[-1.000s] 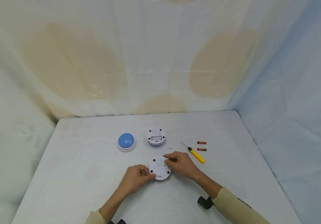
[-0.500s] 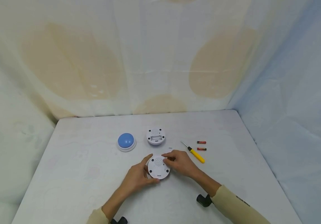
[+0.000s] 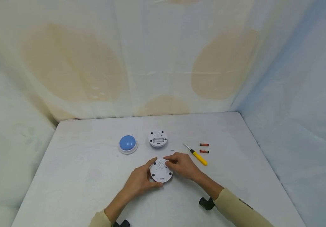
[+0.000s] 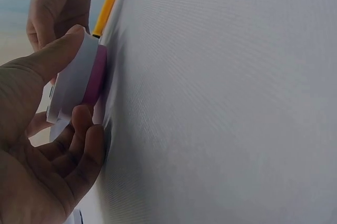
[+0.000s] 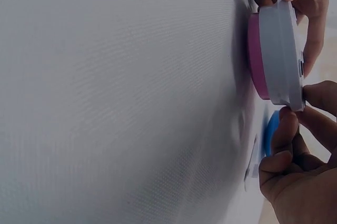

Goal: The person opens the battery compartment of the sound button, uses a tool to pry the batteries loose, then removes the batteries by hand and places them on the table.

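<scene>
A round white push-button buzzer (image 3: 161,175) lies face down, its speaker holes and dark feet upward. Its pink dome (image 4: 95,79) faces the table in the left wrist view. My left hand (image 3: 138,181) grips it from the left, thumb at the near edge and index finger reaching to the far edge. At the upper right of its rim, the thumb and index finger of my right hand (image 3: 184,165) pinch the edge. In the right wrist view the buzzer's white side (image 5: 279,50) stands between both hands.
Behind are a blue-domed buzzer (image 3: 127,142) and an upturned one (image 3: 157,138) with its battery slot uncovered. To the right lie a yellow screwdriver (image 3: 199,157) and two batteries, one (image 3: 204,144) behind the other (image 3: 204,151). A tiny grey piece (image 3: 172,150) lies nearby.
My left hand has spread from a hold at the buzzer's lower left edge to span its left side. The buzzer has shifted slightly left; my right hand keeps its pinch.
</scene>
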A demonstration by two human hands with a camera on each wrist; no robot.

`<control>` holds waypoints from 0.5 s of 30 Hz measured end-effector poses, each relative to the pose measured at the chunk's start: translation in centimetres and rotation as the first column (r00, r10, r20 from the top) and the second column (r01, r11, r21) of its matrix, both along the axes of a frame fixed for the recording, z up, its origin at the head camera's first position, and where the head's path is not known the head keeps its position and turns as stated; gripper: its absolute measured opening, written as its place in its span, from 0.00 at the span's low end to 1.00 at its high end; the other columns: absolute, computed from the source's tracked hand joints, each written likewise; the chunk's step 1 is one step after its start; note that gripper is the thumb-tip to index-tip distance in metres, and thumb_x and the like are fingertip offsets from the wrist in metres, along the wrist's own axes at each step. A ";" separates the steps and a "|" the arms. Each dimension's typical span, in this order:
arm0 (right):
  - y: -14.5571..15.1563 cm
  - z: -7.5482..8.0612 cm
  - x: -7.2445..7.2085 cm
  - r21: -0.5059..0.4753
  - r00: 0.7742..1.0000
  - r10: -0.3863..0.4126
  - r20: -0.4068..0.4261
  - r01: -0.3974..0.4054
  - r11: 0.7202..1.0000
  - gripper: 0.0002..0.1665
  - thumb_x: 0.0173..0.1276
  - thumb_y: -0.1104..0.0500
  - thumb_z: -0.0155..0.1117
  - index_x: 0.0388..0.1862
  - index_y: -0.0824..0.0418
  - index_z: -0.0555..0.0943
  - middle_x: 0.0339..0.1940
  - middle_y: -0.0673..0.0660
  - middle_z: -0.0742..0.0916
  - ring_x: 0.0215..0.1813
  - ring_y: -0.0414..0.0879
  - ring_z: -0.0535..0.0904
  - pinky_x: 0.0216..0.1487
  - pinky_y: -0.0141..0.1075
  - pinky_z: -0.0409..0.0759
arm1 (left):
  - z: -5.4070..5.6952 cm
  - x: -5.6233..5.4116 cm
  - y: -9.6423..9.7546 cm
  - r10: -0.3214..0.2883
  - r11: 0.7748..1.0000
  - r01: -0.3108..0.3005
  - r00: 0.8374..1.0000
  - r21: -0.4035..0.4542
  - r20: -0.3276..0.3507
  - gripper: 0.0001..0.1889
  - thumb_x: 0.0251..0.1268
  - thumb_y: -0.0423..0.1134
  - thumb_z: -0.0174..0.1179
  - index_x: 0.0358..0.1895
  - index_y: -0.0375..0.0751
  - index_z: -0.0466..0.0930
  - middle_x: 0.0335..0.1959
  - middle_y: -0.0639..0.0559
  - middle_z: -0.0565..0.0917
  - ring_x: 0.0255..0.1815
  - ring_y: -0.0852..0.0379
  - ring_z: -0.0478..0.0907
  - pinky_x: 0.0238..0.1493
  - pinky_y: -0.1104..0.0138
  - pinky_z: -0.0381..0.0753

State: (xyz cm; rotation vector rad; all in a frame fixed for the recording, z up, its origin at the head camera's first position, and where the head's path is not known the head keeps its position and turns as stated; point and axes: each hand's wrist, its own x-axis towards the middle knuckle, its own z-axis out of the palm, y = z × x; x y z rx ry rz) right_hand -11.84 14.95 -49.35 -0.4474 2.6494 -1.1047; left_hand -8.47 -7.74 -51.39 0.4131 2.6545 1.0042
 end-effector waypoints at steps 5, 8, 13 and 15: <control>0.0 -0.1 0.2 0.004 1.000 0.003 0.010 -0.003 1.000 0.17 0.72 0.54 0.65 0.57 0.54 0.86 0.32 0.45 0.81 0.36 0.41 0.74 0.37 0.32 0.75 | 0.1 0.1 0.0 -0.002 1.000 0.002 1.000 -0.003 -0.015 0.53 0.43 0.61 0.78 0.76 0.55 0.64 0.26 0.61 0.76 0.25 0.64 0.70 0.29 0.68 0.68; 0.1 -0.1 0.2 0.003 1.000 0.003 0.013 -0.003 1.000 0.17 0.72 0.54 0.65 0.58 0.54 0.86 0.32 0.44 0.81 0.37 0.41 0.74 0.38 0.33 0.74 | 0.0 0.1 0.0 -0.007 1.000 0.007 1.000 -0.011 -0.018 0.53 0.42 0.62 0.78 0.76 0.54 0.63 0.26 0.61 0.75 0.25 0.63 0.69 0.29 0.68 0.68; 0.0 0.0 0.2 0.009 1.000 0.011 0.002 -0.011 1.000 0.18 0.72 0.54 0.65 0.58 0.55 0.86 0.31 0.44 0.81 0.36 0.41 0.74 0.38 0.33 0.74 | -0.1 0.0 0.2 -0.012 0.999 0.012 1.000 -0.038 0.005 0.56 0.41 0.64 0.78 0.77 0.56 0.61 0.31 0.58 0.76 0.31 0.61 0.71 0.35 0.64 0.69; 0.0 0.1 0.2 0.014 1.000 0.014 0.000 -0.014 1.000 0.18 0.72 0.54 0.64 0.58 0.55 0.86 0.31 0.44 0.81 0.36 0.41 0.74 0.38 0.33 0.74 | -0.1 0.0 0.3 -0.014 0.999 0.014 1.000 -0.046 -0.005 0.57 0.40 0.64 0.78 0.77 0.56 0.61 0.36 0.56 0.80 0.35 0.59 0.72 0.39 0.62 0.72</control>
